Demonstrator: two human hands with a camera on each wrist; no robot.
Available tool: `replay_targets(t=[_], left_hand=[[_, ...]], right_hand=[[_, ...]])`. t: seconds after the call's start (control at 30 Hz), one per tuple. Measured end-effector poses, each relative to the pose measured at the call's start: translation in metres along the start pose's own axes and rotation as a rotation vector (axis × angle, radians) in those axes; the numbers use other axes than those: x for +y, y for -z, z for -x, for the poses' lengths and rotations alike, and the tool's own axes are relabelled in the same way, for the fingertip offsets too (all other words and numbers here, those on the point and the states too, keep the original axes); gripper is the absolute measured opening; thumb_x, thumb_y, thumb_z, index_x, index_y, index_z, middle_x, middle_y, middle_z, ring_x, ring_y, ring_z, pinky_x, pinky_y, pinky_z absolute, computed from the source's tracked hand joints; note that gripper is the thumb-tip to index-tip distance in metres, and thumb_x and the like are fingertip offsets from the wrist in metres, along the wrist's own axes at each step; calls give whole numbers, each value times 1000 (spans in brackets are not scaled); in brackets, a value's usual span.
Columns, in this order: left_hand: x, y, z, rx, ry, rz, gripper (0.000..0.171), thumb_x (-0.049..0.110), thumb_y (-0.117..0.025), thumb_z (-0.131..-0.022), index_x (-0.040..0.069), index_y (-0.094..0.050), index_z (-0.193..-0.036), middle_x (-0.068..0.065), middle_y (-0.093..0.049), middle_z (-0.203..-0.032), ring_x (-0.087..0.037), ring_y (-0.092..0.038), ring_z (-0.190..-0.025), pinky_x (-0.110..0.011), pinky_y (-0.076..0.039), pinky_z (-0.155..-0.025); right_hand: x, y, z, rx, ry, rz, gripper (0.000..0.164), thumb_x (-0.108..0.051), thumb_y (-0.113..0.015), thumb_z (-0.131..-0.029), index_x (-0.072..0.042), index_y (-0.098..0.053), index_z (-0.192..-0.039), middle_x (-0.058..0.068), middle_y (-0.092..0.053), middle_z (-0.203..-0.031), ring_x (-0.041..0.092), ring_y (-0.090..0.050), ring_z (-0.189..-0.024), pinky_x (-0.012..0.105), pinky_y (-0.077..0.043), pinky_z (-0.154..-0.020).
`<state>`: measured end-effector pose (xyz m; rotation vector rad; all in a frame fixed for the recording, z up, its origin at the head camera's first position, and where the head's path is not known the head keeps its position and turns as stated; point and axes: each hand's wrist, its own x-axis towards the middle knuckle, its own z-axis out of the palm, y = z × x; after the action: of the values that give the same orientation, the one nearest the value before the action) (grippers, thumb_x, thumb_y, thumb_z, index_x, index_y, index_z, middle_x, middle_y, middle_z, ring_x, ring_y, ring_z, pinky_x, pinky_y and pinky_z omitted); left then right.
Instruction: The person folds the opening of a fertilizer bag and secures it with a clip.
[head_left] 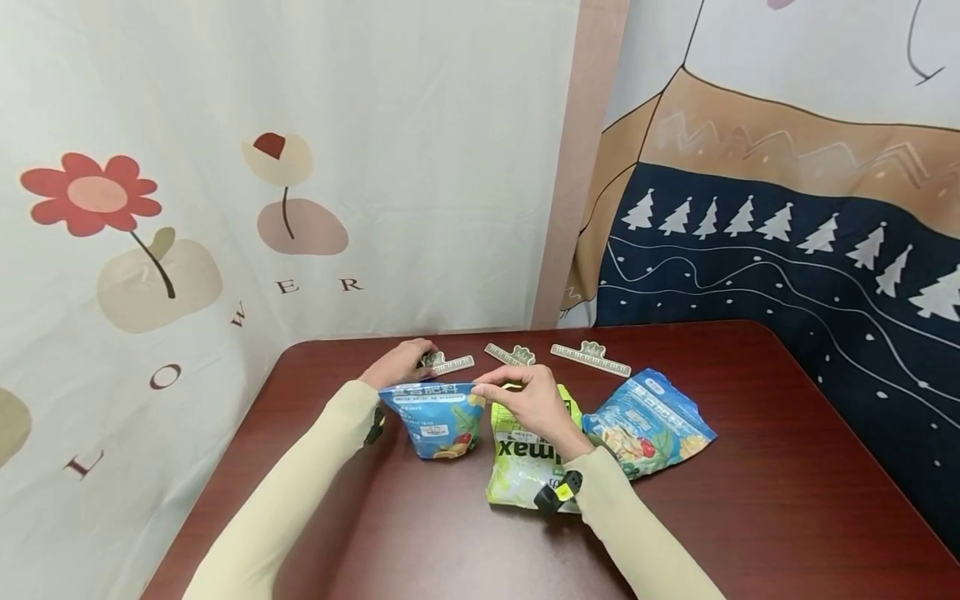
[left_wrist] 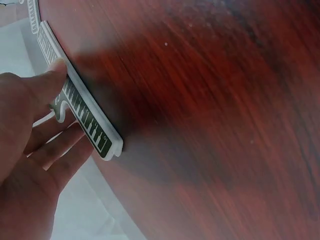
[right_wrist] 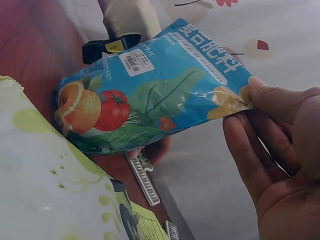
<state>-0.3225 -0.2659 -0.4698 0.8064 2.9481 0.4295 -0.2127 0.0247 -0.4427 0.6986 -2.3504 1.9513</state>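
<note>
A blue bag with fruit and vegetable pictures [head_left: 437, 429] stands on the table at the left of centre. My right hand [head_left: 534, 406] pinches the top corner of this bag between thumb and fingers; the right wrist view shows the thumb over the edge of the blue bag [right_wrist: 150, 92]. Behind the bag, my left hand [head_left: 403, 362] holds a ruler-patterned bag clip [head_left: 454, 364] near the table's back edge. In the left wrist view, the thumb lies on the front of the clip [left_wrist: 89, 120], with the other fingers behind it.
Two more clips lie along the back, a middle clip [head_left: 512, 356] and a right clip [head_left: 591, 359]. A green and white bag [head_left: 517, 479] lies under the right forearm. Beside it lies another blue bag [head_left: 656, 425]. Printed curtains [head_left: 450, 167] hang behind the table [head_left: 420, 542].
</note>
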Motion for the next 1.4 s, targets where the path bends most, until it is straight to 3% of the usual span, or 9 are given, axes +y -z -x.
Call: replay_targets(t=[0.2,0.43,0.67,0.77,0.93,1.27,1.4], left_hand=[[4,1,0,14,54,38,26,6,-69,-97,1,-64,-122,-15,-71,-112,-25,-69,-97,-44,-58,-86],[5,3,-1,70,10,102,16,1,-70,-94,1,-69,-111,-13,-73,-100,-24,-70,-90,-41,-59,-79],[9,6,0,31,127,287,34,-5,-61,-96,-5,-64,-129,-17,-73,-105,-22,-74,-90,-36,-59,-77],[11,8,2,39,162,302,35,-1,-63,-97,-5,-64,-132,-18,-74,-109,-22,-74,-90,-33,-58,-74],[15,10,6,54,205,296,26,5,-66,-98,-1,-72,-123,-16,-75,-113,-20,-72,-89,-31,-55,-71],[15,14,17,162,166,325,21,-2,-66,-92,1,-75,-110,-15,-73,-100,-22,-70,-83,-37,-57,-71],[15,15,22,219,162,336,16,0,-71,-90,4,-76,-105,-12,-72,-96,-21,-68,-81,-39,-57,-74]], right_hand=[[0,-1,0,0,-7,8,10,-38,-79,-90,-31,-82,-95,-8,-79,-93,19,-70,-85,28,-55,-68],[0,0,-1,2,-22,13,10,-38,-79,-90,-31,-82,-96,-8,-79,-94,17,-70,-87,29,-55,-70],[1,0,0,2,-21,18,10,-40,-79,-89,-32,-82,-95,-9,-79,-93,18,-68,-85,26,-52,-66],[1,0,-1,3,-15,19,10,-40,-79,-89,-32,-82,-95,-9,-79,-92,19,-69,-84,27,-51,-65],[1,0,-1,-1,-9,16,10,-39,-79,-90,-32,-82,-96,-8,-79,-91,22,-68,-82,26,-49,-63],[-1,0,-1,-9,-2,18,11,-38,-78,-90,-31,-82,-98,-8,-79,-94,16,-69,-83,27,-53,-67],[-1,1,-1,-12,-2,11,12,-37,-78,-91,-30,-82,-99,-7,-79,-95,16,-70,-81,27,-54,-66]])
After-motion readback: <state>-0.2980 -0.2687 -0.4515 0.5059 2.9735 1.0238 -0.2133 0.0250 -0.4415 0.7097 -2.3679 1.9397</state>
